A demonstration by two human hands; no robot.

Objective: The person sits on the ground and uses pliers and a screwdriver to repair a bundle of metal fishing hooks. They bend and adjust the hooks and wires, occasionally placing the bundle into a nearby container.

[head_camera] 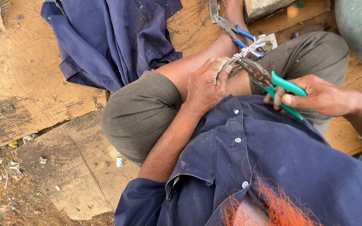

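The wire bundle [248, 50] sticks out just past the left hand [206, 86], whose fingers are curled tight around it. The green-handled pliers [269, 81] bite the wires right at those fingertips, with the right hand [319, 95] squeezing the handles. A second pair, blue-handled pliers [235, 31], lies just beyond. With the jaws that close to the knuckles, I'd say a slip could pinch skin.

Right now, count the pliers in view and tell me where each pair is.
2. The green-handled pliers are in the right hand, jaws on the wire bundle. The blue-handled pliers lie beyond, by the leg.
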